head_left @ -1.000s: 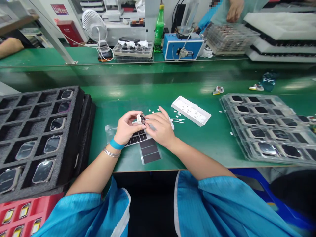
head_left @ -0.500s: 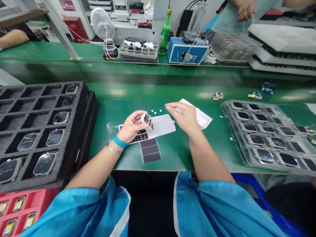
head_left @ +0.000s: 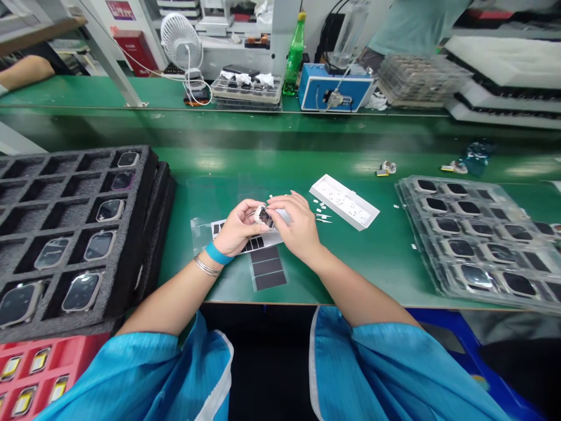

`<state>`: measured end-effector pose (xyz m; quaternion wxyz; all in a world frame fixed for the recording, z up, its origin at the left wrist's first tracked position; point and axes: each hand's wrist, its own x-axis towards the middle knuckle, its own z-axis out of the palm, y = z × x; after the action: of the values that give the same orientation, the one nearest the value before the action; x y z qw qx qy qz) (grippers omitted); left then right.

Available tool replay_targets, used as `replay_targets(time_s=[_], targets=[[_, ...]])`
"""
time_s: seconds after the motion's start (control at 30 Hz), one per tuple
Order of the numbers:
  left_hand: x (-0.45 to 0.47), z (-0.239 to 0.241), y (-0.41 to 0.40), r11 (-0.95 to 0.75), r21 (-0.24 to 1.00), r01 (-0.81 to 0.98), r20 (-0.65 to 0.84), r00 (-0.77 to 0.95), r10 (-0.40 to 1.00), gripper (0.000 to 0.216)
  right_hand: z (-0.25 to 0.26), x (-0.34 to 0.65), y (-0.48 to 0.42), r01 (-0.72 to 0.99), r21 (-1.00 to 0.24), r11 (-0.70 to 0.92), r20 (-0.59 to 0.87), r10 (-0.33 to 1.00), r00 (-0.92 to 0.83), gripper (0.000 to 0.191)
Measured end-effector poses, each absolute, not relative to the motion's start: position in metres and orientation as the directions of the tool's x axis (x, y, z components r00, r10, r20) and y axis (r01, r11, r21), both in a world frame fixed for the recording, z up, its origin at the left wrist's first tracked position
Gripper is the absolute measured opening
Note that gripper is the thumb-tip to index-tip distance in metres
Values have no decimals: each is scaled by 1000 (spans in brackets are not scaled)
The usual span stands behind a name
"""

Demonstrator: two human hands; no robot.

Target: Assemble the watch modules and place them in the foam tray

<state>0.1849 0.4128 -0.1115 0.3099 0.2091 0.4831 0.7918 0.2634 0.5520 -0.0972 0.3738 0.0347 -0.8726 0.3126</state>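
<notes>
My left hand holds a small watch inner module, white at its side with dark electronics facing up. The thumb and forefinger of my right hand are closed at the module's right edge; whether a small part sits between them is hidden. Beneath both hands lies a white sheet with black stickers, partly covered. Nearer to me is a clear film with dark grey rectangles. Right of my right hand, tweezers and tiny white pieces lie beside a shallow white box holding small bits.
Black foam trays with watches stand left, above a red tray. Stacked clear trays with watches lie right. A fan, green bottle and blue device stand on the back shelf. A person is behind it.
My right hand has moved left from beside the white box to the module, uncovering the box and tweezers. My left hand still holds the module. The person behind has lowered or withdrawn a hand.
</notes>
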Motion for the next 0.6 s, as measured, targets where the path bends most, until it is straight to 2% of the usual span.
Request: replay_targets(time_s=[0.1, 0.2, 0.3, 0.37, 0.43, 0.5, 0.6], targets=[[186, -114, 413, -335, 880, -337, -4, -710, 704, 52, -102, 262, 546, -274, -513, 814, 691, 202, -694, 11], [184, -116, 412, -333, 889, -314, 6, -719, 695, 53, -103, 261, 548, -293, -504, 812, 689, 174, -703, 14], [181, -113, 410, -344, 888, -306, 15, -727, 686, 53, -100, 260, 556, -333, -593, 734, 612, 141, -778, 14], [180, -109, 409, -355, 872, -337, 6, -719, 695, 52, -98, 259, 562, -315, -761, 567, 487, 180, -855, 17], [179, -106, 406, -361, 855, -372, -4, -701, 713, 52, -98, 257, 565, -254, -919, 302, 328, 226, -917, 24], [177, -103, 404, -366, 844, -393, -10, -693, 721, 52, -98, 255, 567, -188, -981, 49, 194, 219, -956, 33], [174, -101, 401, -377, 836, -398, -12, -701, 713, 54, -99, 255, 567, 8, -983, -182, -15, 37, -999, 46]])
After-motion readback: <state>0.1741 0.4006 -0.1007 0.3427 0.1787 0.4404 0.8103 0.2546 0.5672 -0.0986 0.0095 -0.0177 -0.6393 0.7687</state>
